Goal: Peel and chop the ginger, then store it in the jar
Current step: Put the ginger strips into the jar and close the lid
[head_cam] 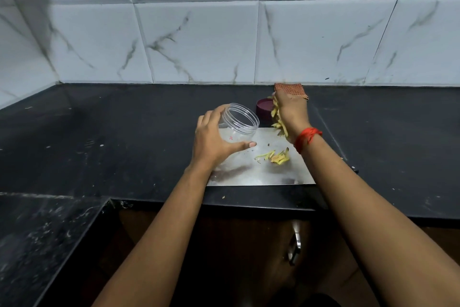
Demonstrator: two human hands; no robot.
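**Ginger cut, jar not yet filled**

The right hand (290,110) has its fingers closed on a bunch of ginger strips (276,117), raised above the steel board (249,172). Just to its left, the left hand (211,140) wraps the clear jar (240,122) and tilts its open mouth toward that bunch. The jar looks empty. Peeling and chopping appear done. A few loose strips (276,157) lie on the board, yet to be gathered, and the purple lid (263,110) stands behind.

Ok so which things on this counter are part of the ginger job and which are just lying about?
In the job: clear jar, tilted in the left hand; ginger strips in the right hand; leftover ginger pieces on the steel board; purple lid, probably the jar's.
Lying about: brown cloth by the wall.
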